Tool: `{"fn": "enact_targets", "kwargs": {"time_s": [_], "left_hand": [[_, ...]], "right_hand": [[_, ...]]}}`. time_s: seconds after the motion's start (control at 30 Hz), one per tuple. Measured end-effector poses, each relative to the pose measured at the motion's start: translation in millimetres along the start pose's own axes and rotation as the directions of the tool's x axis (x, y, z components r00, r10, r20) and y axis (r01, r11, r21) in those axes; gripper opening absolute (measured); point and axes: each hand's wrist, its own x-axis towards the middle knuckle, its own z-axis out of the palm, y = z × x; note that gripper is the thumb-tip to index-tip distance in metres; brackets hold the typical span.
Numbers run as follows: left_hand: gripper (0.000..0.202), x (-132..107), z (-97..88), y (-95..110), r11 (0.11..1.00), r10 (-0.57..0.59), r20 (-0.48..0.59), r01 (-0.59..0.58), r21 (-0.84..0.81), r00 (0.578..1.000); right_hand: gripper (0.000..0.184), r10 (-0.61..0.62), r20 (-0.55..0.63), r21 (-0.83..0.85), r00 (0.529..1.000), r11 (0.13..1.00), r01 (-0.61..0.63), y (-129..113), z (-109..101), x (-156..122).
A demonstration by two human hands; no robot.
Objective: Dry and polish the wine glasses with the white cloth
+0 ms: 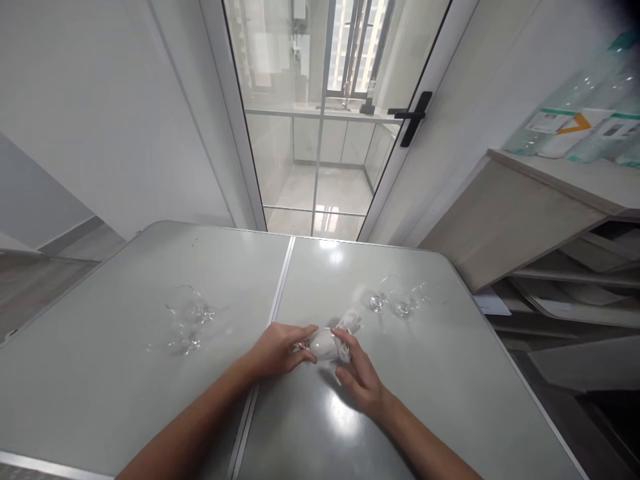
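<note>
My left hand (277, 350) is closed round the stem end of a clear wine glass (323, 345) that lies sideways over the grey table (125, 373). A white cloth (349, 325) is stuffed into and around the glass bowl. My right hand (361, 375) presses the cloth against the bowl with its fingers curled. Two more wine glasses (189, 308) lie on their sides at the left. Two others (400, 298) lie on the right part of the table.
The table has a centre seam and rounded corners. Behind it is a glass door (325, 113) with a black handle (413, 117). A wooden shelf unit (545, 220) with packaged items on top stands close at the right.
</note>
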Motion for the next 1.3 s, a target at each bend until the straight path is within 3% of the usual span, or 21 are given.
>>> {"fn": "enact_targets", "kwargs": {"time_s": [0.1,0.17,0.23,0.3,0.4,0.47,0.5,0.57,0.63,0.67,0.73,0.83,0.93,1.03,1.1,1.2,1.23,1.3], "left_hand": [[0.040,-2,12.2,-2,0.921,0.172,-0.096,-0.125,0.368,0.981],[0.039,-2,16.2,-1,0.911,0.180,-0.107,-0.124,0.393,0.978],[0.040,1,14.7,3,0.968,0.097,-0.112,-0.068,0.240,0.989],[0.043,3,9.0,9,0.998,-0.041,-0.017,0.040,-0.048,0.999],[0.055,5,0.9,15,0.893,-0.120,0.269,0.223,-0.391,0.955],[0.059,4,1.6,16,0.865,-0.089,0.318,0.231,-0.445,0.944],[0.057,3,4.1,16,0.889,-0.075,0.259,0.182,-0.420,0.963],[0.052,0,11.2,15,0.970,-0.016,0.019,0.020,-0.244,1.000],[0.048,-2,17.2,12,0.989,0.139,-0.203,-0.125,0.078,0.969],[0.046,-2,18.8,9,0.955,0.233,-0.246,-0.174,0.241,0.941],[0.041,-2,19.0,5,0.842,0.383,-0.228,-0.237,0.484,0.895],[0.039,-1,18.0,2,0.755,0.452,-0.170,-0.274,0.595,0.876],[0.042,-1,21.9,6,0.883,0.323,-0.225,-0.208,0.420,0.919],[0.048,-1,25.2,20,0.999,0.031,-0.242,-0.037,-0.019,0.970],[0.053,0,23.6,29,0.939,-0.131,-0.101,0.091,-0.331,0.986],[0.064,3,20.5,35,0.775,-0.181,0.180,0.253,-0.579,0.967],[0.066,3,21.1,34,0.764,-0.172,0.210,0.265,-0.588,0.962],[0.062,2,25.3,30,0.845,-0.155,0.097,0.183,-0.503,0.983]], "right_hand": [[0.056,0.168,-0.080,0.204,0.983,0.968,-0.149,-2,3,9],[0.055,0.246,-0.077,0.300,0.966,0.930,-0.213,-2,3,13],[0.054,0.263,-0.065,0.296,0.963,0.926,-0.233,-4,2,15],[0.053,0.227,-0.051,0.226,0.973,0.951,-0.210,-6,1,14],[0.051,0.070,-0.025,0.070,0.997,0.995,-0.068,-11,-3,8],[0.048,-0.048,-0.004,-0.059,0.999,0.997,0.048,-13,-5,3],[0.046,-0.086,-0.002,-0.115,0.996,0.990,0.085,-12,-6,1],[0.042,-0.103,-0.036,-0.179,0.994,0.979,0.095,-11,-7,0],[0.046,-0.067,-0.118,-0.171,0.991,0.984,0.046,-10,-7,1],[0.049,-0.034,-0.161,-0.146,0.986,0.989,0.010,-9,-6,3],[0.052,0.054,-0.213,-0.069,0.976,0.995,-0.070,-9,-3,7],[0.053,0.155,-0.200,0.033,0.968,0.988,-0.151,-10,1,12],[0.054,0.154,-0.176,0.069,0.972,0.987,-0.144,-14,1,13],[0.051,0.102,-0.166,0.048,0.981,0.994,-0.095,-21,-5,10],[0.051,0.069,-0.158,0.029,0.985,0.997,-0.065,-25,-9,7],[0.052,0.031,-0.134,0.026,0.990,0.999,-0.028,-26,-13,4],[0.051,0.026,-0.129,0.027,0.991,0.999,-0.023,-26,-13,4],[0.047,0.024,-0.140,0.024,0.990,0.999,-0.021,-24,-12,4]]}}
